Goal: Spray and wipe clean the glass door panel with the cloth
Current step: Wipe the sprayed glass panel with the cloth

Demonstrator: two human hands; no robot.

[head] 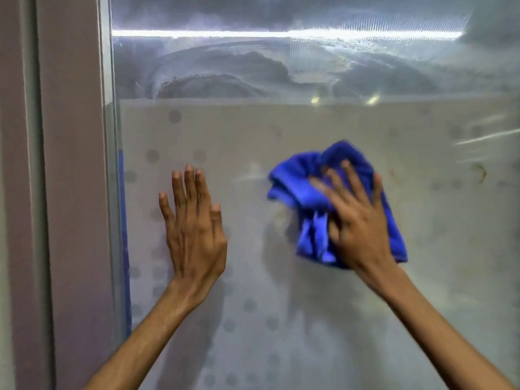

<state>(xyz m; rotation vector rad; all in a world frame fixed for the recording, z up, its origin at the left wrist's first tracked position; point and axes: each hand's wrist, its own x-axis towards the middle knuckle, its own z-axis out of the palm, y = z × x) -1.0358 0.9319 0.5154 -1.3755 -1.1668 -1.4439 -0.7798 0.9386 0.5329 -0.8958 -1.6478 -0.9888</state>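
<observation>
The glass door panel (281, 130) fills the view, frosted with a pattern of grey dots on its lower part and clear above, where smeared wipe streaks show. My right hand (357, 218) presses a bunched blue cloth (304, 178) flat against the frosted glass right of centre, fingers spread over it. My left hand (194, 229) lies flat on the glass to the left of the cloth, fingers together and pointing up, holding nothing. No spray bottle is in view.
A pale door frame (70, 192) runs vertically along the left edge of the glass. A bright reflected light strip (281, 33) crosses the upper clear glass. A small brown mark (481, 173) sits on the glass at the right.
</observation>
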